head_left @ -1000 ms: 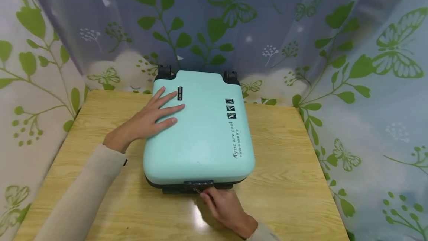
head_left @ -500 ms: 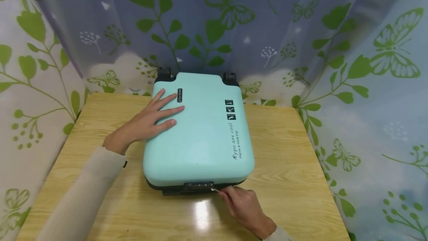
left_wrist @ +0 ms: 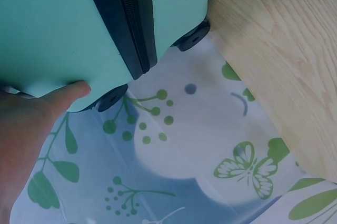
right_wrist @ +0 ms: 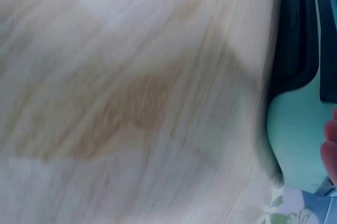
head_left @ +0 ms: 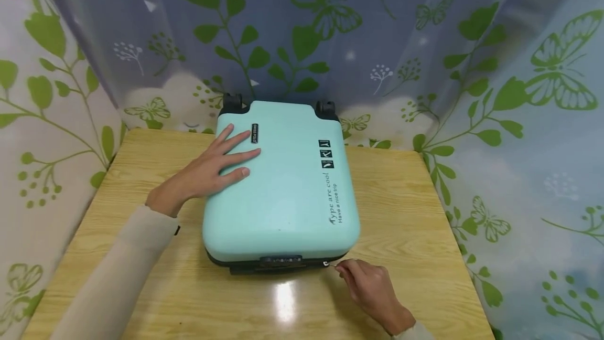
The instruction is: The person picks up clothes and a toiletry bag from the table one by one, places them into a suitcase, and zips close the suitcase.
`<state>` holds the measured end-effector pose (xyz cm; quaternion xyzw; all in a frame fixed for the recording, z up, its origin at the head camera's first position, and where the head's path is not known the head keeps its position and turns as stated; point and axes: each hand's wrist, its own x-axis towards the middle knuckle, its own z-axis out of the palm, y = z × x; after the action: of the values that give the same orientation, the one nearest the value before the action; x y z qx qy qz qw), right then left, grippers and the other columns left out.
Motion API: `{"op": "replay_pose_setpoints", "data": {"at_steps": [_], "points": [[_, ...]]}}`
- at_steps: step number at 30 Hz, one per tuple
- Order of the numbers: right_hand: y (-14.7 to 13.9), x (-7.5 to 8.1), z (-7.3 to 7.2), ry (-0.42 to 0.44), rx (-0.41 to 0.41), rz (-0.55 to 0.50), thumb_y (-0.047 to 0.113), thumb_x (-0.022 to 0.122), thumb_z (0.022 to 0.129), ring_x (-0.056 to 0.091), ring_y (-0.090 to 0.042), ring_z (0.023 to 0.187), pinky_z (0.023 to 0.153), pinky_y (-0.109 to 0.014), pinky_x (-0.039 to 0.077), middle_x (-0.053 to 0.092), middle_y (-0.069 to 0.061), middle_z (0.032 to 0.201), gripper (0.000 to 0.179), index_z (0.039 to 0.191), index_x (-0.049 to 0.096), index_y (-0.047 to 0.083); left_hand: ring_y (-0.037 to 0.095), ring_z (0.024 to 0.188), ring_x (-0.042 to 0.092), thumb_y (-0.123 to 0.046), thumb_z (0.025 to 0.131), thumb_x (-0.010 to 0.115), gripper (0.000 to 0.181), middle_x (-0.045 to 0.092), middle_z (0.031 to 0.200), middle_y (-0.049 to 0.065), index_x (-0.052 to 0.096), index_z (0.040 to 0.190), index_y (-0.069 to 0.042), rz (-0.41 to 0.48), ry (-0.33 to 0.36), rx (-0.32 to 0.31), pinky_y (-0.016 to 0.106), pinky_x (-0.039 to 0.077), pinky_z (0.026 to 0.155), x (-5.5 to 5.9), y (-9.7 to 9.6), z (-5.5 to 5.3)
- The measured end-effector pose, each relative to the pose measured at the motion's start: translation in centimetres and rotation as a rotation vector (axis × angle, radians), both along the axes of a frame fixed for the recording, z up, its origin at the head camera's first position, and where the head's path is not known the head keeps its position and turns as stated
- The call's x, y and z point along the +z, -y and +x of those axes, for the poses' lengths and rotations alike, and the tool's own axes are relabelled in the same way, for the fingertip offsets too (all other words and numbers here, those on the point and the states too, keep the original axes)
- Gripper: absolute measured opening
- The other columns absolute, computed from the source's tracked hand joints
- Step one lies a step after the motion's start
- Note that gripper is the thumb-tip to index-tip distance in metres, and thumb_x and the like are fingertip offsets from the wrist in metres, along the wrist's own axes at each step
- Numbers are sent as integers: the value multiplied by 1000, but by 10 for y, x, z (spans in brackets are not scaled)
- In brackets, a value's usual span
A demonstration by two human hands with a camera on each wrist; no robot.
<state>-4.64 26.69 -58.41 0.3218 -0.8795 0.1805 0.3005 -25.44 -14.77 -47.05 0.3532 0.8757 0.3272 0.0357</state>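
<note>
A mint-green suitcase (head_left: 283,188) lies flat on the wooden table, its black wheels toward the curtain. My left hand (head_left: 209,172) rests with spread fingers on the upper left of its lid, beside a small black label. At the front edge my right hand (head_left: 370,287) pinches a metal zipper pull (head_left: 329,264) near the right front corner. A black combination lock (head_left: 281,261) sits left of that pull. The black zipper (left_wrist: 129,13) along the case's side shows in the left wrist view. Only some fingertips (right_wrist: 330,145) of the right hand appear in the right wrist view.
The wooden table (head_left: 401,214) extends on both sides of the suitcase and in front of it. Behind and at both sides hangs a curtain (head_left: 387,41) with leaves and butterflies. The case's wheels (head_left: 325,109) stand close to it at the back.
My right hand has drawn the zipper pull rightward along the front edge, from below the lock to near the right corner. The left hand has stayed on the lid.
</note>
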Motion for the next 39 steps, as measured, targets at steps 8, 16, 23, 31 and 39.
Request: {"op": "replay_pose_setpoints", "data": {"at_steps": [8,16,23,31,39], "points": [[-11,-1,-5,-25,-5,4,34,58,115,63,-3,54,48,-20,50,71,9,72,34,92,73,14,35,171,-11,-38,113,60,53,16,185,4,53,164,-27,16,-1,1,77,6,130,-1,0,0],[-18,-7,-5,54,12,-69,33,58,115,63,-3,69,57,-19,52,70,8,86,30,98,73,13,35,172,-10,-38,113,60,52,17,184,5,55,163,-26,38,-7,4,78,7,129,-3,-1,2],[-22,-10,-1,192,-31,-58,31,61,114,67,-7,93,72,-20,56,68,7,110,19,106,74,19,39,171,-10,-33,113,60,50,15,184,10,56,162,-24,45,19,81,78,6,129,0,-6,14],[-26,2,-11,408,-112,-314,-5,69,103,71,-8,98,72,-20,61,72,-1,112,21,115,72,13,45,170,-5,-36,115,57,58,-1,185,14,45,169,-20,58,129,248,78,16,128,12,-13,49],[-34,19,-48,680,-54,-657,8,42,118,59,-7,135,103,-24,57,57,-12,154,41,157,53,10,45,170,-1,-34,114,59,87,-8,184,16,3,178,-16,354,388,355,75,14,129,-9,-7,92]]}}
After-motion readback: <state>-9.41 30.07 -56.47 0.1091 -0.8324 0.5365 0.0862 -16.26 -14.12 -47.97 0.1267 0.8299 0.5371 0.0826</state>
